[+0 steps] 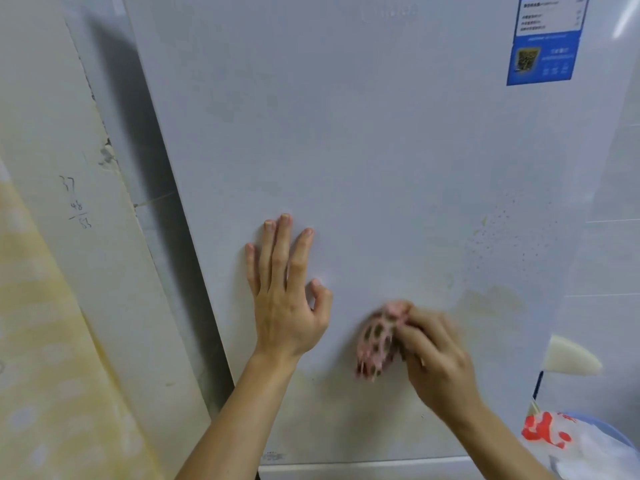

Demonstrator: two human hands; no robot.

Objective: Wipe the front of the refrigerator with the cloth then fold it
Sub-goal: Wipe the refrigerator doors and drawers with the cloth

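The white refrigerator door (363, 140) fills the middle of the view. My left hand (287, 289) lies flat against it with fingers straight, low and left of centre. To its right, my right hand (433, 355) grips a bunched pink cloth with dark spots (375, 341) and holds it against the door; both are blurred by motion. Small specks and a faint yellowish stain (491, 303) mark the door just above and right of the cloth.
A blue label sticker (543, 53) sits at the door's upper right. A dark gap (152, 188) separates the fridge from a pale wall (69, 202) with pencilled numbers on the left. A white bag with red print (568, 441) lies at lower right.
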